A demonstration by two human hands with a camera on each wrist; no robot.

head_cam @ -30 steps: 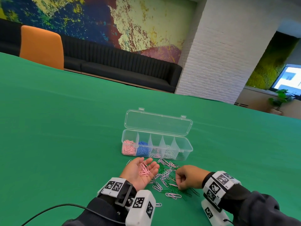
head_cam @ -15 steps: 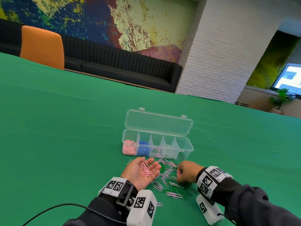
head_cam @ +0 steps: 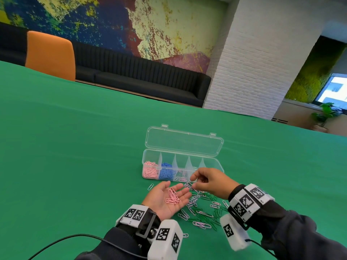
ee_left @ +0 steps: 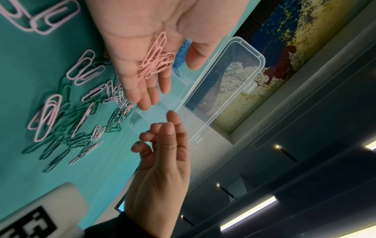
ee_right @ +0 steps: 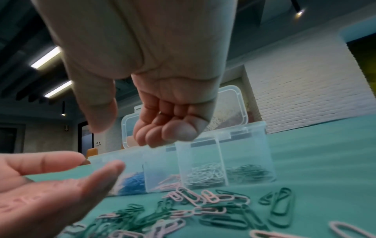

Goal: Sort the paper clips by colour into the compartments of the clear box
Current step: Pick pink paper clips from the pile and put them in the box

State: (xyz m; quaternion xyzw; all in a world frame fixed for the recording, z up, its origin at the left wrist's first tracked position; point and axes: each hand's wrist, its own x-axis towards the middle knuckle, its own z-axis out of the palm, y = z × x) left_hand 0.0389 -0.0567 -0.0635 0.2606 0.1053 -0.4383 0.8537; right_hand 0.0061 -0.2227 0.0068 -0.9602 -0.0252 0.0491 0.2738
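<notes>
My left hand point(head_cam: 169, 197) lies palm up on the green table, fingers straight, with a small heap of pink paper clips point(head_cam: 172, 197) resting in it point(ee_left: 156, 59). My right hand point(head_cam: 208, 180) hovers just past the left fingertips, in front of the clear box point(head_cam: 216, 162). Its fingers point(ee_right: 162, 125) are curled toward the palm; a small pale glint shows among them and I cannot tell what it is. The box stands open, with pink point(head_cam: 150, 170), blue point(head_cam: 166, 171), lilac point(ee_right: 168, 182), white point(ee_right: 205, 175) and green point(ee_right: 250, 172) clips in separate compartments. A loose pile of green and lilac clips point(head_cam: 202, 211) lies between my wrists.
One stray clip point(head_cam: 150, 186) lies left of my left hand, another point(head_cam: 185, 235) by the left wrist camera. A black cable point(head_cam: 56, 243) trails from that wrist. An orange chair point(head_cam: 49, 55) and black sofa point(head_cam: 140, 77) stand beyond the table's far edge.
My right hand has lifted off the pile and moved forward and left, up to the left fingertips near the box front. The left hand has stayed palm up with its pink clips.
</notes>
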